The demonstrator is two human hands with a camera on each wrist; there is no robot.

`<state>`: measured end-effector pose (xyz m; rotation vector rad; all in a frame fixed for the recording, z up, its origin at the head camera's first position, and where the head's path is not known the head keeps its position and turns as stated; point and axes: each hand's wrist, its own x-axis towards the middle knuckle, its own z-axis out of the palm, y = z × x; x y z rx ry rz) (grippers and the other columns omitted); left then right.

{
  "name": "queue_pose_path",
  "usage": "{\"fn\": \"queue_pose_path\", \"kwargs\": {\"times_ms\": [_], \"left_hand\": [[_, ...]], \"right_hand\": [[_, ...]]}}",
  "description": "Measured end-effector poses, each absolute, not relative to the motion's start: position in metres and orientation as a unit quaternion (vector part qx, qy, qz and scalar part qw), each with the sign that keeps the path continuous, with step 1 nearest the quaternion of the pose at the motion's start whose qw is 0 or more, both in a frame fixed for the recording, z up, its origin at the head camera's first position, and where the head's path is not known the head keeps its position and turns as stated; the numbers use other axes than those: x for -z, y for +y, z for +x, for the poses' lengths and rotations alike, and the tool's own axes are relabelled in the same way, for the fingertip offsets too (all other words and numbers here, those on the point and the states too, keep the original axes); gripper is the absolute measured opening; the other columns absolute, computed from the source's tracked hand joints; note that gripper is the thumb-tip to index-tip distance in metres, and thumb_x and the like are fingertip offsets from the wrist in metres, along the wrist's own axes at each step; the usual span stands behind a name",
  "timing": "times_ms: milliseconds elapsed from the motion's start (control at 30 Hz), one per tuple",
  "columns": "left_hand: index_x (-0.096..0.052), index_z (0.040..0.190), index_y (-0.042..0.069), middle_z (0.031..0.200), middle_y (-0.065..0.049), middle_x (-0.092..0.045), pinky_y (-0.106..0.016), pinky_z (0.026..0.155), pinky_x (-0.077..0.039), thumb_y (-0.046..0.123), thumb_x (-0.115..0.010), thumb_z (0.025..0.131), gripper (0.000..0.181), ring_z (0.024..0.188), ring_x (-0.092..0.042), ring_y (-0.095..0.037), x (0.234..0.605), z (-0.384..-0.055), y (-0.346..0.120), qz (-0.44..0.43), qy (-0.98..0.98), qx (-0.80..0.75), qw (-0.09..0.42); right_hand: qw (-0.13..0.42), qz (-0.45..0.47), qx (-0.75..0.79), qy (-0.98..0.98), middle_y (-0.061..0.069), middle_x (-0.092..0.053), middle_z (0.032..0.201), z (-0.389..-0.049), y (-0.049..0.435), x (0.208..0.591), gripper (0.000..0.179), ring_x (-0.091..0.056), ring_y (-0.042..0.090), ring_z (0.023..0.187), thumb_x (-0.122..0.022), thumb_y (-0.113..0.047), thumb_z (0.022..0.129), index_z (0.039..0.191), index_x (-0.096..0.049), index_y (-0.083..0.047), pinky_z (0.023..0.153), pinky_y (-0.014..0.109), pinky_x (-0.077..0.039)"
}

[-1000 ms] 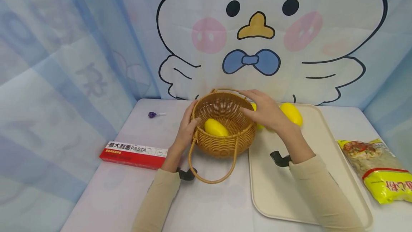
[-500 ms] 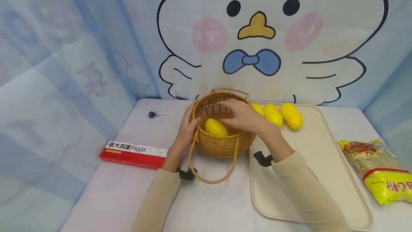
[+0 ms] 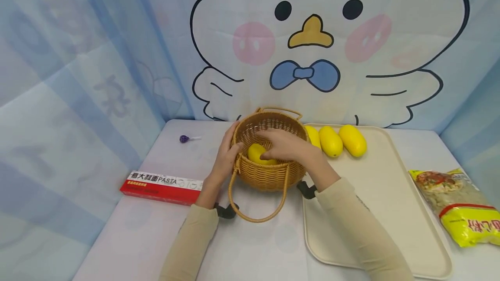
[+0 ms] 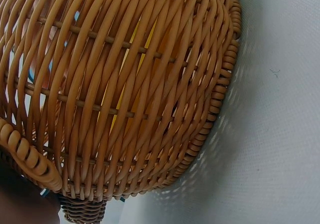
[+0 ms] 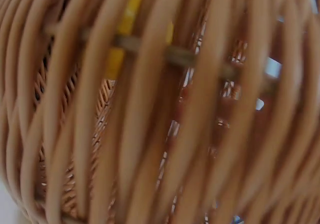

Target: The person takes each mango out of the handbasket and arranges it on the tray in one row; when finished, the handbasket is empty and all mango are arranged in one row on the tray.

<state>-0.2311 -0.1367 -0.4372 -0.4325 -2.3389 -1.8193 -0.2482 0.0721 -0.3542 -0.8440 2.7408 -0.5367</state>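
Note:
A brown wicker basket [image 3: 269, 177] with two handles stands on the table in the head view, holding one yellow mango [image 3: 256, 152]. My left hand [image 3: 226, 155] grips the basket's left side, thumb over the rim and fingers along the outside. Over the right rim, my right hand [image 3: 287, 145] reaches inside; its thumb overlaps the mango and its fingers stretch out above it. Both wrist views are filled by basket weave [image 4: 100, 84], with yellow showing through the gaps. In the right wrist view the woven wall [image 5: 150, 134] is close and blurred.
Several more mangoes [image 3: 331, 141] lie at the back of a beige tray [image 3: 375, 211] on the right. Beyond it is a noodle bag [image 3: 461, 207]. A red pasta box [image 3: 162, 187] and a purple lollipop [image 3: 184, 139] lie left. A printed curtain [image 3: 308, 99] hangs behind.
My right hand has moved left and down from the basket's right rim into it, uncovering the mangoes on the tray. My left hand and the basket have stayed put.

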Motion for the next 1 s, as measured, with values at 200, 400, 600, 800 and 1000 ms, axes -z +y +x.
{"fn": "queue_pose_path", "kwargs": {"times_ms": [200,400,600,800,1000], "left_hand": [[-0.022,0.157,0.036,0.163,0.014,-0.023,-0.048,0.120,-0.030,0.022,-0.043,0.096,0.066,0.149,-0.029,-0.017,0.439,-0.233,-0.135,-0.154,-0.778,0.604,0.076],[-0.023,0.157,0.036,0.164,0.011,-0.023,-0.049,0.121,-0.029,0.024,-0.044,0.096,0.066,0.150,-0.028,-0.019,0.438,-0.231,-0.135,-0.152,-0.777,0.605,0.077],[-0.023,0.159,0.028,0.164,0.010,-0.023,-0.050,0.121,-0.028,0.023,-0.043,0.095,0.067,0.150,-0.028,-0.020,0.434,-0.227,-0.138,-0.142,-0.777,0.608,0.077],[-0.023,0.159,0.030,0.163,0.014,-0.022,-0.046,0.122,-0.027,0.023,-0.043,0.095,0.067,0.150,-0.027,-0.017,0.435,-0.228,-0.138,-0.140,-0.777,0.610,0.073],[-0.024,0.155,0.042,0.164,0.012,-0.022,-0.046,0.122,-0.027,0.023,-0.043,0.095,0.066,0.150,-0.027,-0.017,0.436,-0.230,-0.136,-0.143,-0.776,0.609,0.076]], "right_hand": [[0.146,-0.298,0.184,0.925,0.007,-0.041,0.158,-0.254,0.070,0.362,0.074,-0.035,0.031,0.148,-0.072,-0.029,0.089,0.153,-0.039,-0.016,0.121,0.050,-0.029],[0.174,-0.309,0.174,0.919,0.008,-0.045,0.155,-0.259,0.066,0.366,0.070,-0.039,0.031,0.145,-0.073,-0.022,0.088,0.151,-0.043,-0.016,0.119,0.050,-0.033],[0.189,-0.316,0.140,0.919,0.007,-0.048,0.153,-0.262,0.061,0.367,0.068,-0.042,0.031,0.142,-0.071,-0.019,0.088,0.151,-0.045,-0.020,0.118,0.050,-0.034],[0.208,-0.312,0.126,0.918,0.007,-0.046,0.154,-0.264,0.061,0.367,0.066,-0.039,0.031,0.145,-0.068,-0.016,0.089,0.150,-0.046,-0.021,0.120,0.050,-0.030],[0.230,-0.305,0.125,0.916,0.008,-0.045,0.155,-0.264,0.063,0.367,0.068,-0.039,0.032,0.145,-0.064,-0.009,0.089,0.152,-0.043,-0.022,0.119,0.050,-0.032]]}}
